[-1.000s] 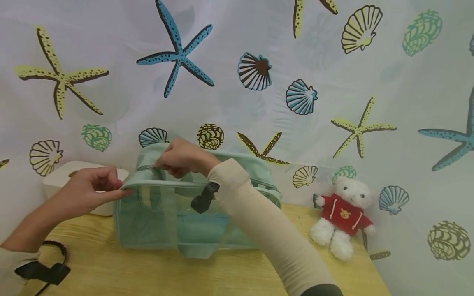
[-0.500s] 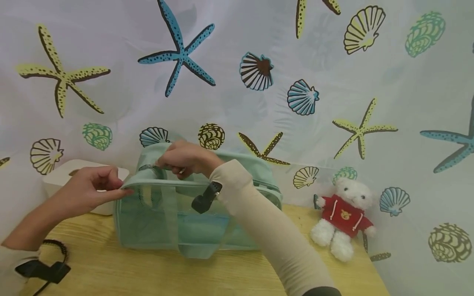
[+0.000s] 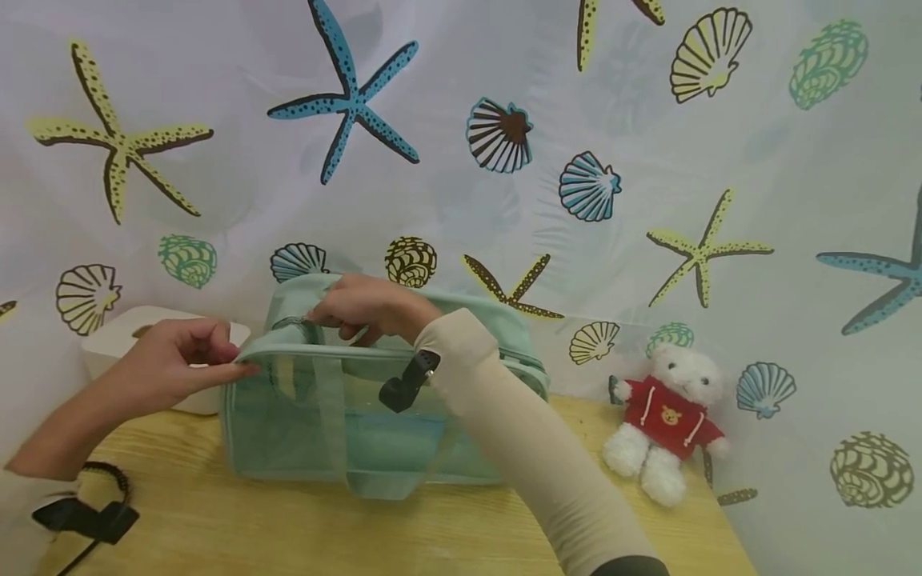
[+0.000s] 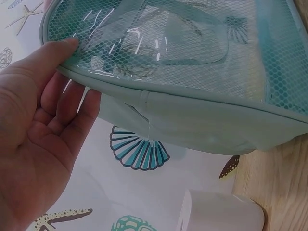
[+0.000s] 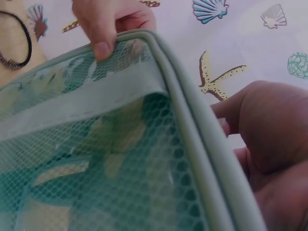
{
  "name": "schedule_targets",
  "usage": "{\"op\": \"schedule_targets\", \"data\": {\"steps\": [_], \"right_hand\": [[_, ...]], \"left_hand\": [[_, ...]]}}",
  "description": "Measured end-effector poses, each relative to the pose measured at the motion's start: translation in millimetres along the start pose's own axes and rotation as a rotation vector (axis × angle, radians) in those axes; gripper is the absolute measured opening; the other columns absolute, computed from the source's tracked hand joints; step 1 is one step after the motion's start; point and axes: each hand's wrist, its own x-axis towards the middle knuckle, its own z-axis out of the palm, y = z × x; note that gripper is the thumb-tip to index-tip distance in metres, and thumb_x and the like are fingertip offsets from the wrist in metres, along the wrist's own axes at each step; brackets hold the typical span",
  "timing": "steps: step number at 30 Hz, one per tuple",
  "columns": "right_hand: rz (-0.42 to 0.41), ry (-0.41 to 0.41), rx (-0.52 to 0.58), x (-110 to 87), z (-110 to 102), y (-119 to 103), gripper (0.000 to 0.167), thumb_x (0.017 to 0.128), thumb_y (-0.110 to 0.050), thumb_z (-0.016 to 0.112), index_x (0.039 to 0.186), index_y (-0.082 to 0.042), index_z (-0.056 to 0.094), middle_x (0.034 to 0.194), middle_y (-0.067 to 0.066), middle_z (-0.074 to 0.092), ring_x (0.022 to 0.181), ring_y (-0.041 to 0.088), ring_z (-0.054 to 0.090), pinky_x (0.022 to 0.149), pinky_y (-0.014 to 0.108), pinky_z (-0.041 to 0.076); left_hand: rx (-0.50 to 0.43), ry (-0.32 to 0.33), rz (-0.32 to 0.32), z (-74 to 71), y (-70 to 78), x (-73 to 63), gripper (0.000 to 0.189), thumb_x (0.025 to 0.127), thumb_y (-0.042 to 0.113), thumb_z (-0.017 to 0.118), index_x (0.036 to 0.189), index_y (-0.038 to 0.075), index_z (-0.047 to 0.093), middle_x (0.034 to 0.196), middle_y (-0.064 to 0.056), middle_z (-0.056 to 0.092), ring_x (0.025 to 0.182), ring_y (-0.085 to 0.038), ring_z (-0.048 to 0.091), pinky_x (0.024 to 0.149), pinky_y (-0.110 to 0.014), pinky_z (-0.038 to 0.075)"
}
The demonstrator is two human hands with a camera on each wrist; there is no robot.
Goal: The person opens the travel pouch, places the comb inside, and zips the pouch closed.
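Observation:
A mint-green bag with see-through mesh sides and strap handles stands on the wooden table. My left hand pinches its top left corner; in the left wrist view the thumb lies on the clear mesh panel, with the fingers behind the piped edge. Along the top opening, my right hand is bent down with its fingers curled, pinching at the zipper near the left end. The pull itself is hidden by the fingers. In the right wrist view, the right hand sits behind the bag's piped rim.
A white lidded box stands behind the bag's left end. To the right a white teddy bear in a red hoodie leans against the shell-patterned curtain. A black coiled cord lies near my left wrist.
My right hand has shifted slightly to the right along the zipper. The left hand keeps its pinch on the bag's corner, and the bag stays in place.

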Motion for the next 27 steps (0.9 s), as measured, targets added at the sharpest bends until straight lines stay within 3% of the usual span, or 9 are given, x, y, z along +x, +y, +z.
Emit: {"op": "schedule_targets", "data": {"steps": [7, 12, 16, 19, 27], "right_hand": [[-0.036, 0.026, 0.039, 8.4, 6.7, -2.2, 0.047, 0.108, -0.027, 0.053, 0.065, -0.016, 0.038, 0.062, -0.004, 0.029, 0.058, 0.015, 0.029, 0.055, 0.032, 0.032], [-0.058, 0.071, 0.048, 9.3, 10.9, -4.5, 0.035, 0.108, -0.026, 0.054, 0.077, -0.012, 0.047, 0.068, -0.001, 0.041, 0.060, 0.016, 0.038, 0.055, 0.031, 0.038], [-0.060, 0.103, 0.064, 4.5, 11.3, -6.7, 0.031, 0.108, -0.025, 0.054, 0.081, -0.011, 0.050, 0.072, 0.001, 0.046, 0.061, 0.016, 0.045, 0.055, 0.030, 0.043], [-0.060, 0.119, 0.075, 2.0, 12.0, -8.4, 0.029, 0.108, -0.025, 0.054, 0.083, -0.010, 0.052, 0.073, 0.001, 0.049, 0.062, 0.015, 0.047, 0.056, 0.029, 0.047], [-0.064, 0.157, 0.095, 5.1, 15.4, -10.2, 0.030, 0.107, -0.024, 0.056, 0.081, -0.009, 0.055, 0.073, 0.002, 0.053, 0.062, 0.015, 0.053, 0.058, 0.029, 0.053]], "left_hand": [[-0.001, 0.006, -0.026, -1.2, 1.3, -1.8, 0.022, 0.086, -0.002, 0.079, 0.084, 0.008, 0.060, 0.080, 0.009, 0.071, 0.066, -0.003, 0.062, 0.058, -0.021, 0.046], [0.060, 0.057, -0.077, -1.2, 0.4, -2.3, 0.003, 0.099, 0.007, 0.068, 0.101, 0.008, 0.067, 0.086, 0.010, 0.068, 0.075, -0.005, 0.065, 0.066, -0.019, 0.053], [0.094, 0.105, -0.096, 3.6, -1.4, 7.6, 0.024, 0.104, 0.014, 0.062, 0.127, 0.010, 0.067, 0.105, 0.021, 0.067, 0.087, 0.003, 0.065, 0.072, -0.015, 0.054], [0.096, 0.107, -0.083, 6.1, -3.0, 15.9, 0.033, 0.104, 0.015, 0.063, 0.136, 0.010, 0.064, 0.119, 0.029, 0.061, 0.097, 0.010, 0.062, 0.076, -0.011, 0.053], [0.122, 0.143, -0.023, 9.1, -1.4, 25.8, 0.027, 0.101, 0.012, 0.066, 0.128, 0.007, 0.071, 0.114, 0.036, 0.062, 0.098, 0.014, 0.059, 0.077, -0.007, 0.048]]}}
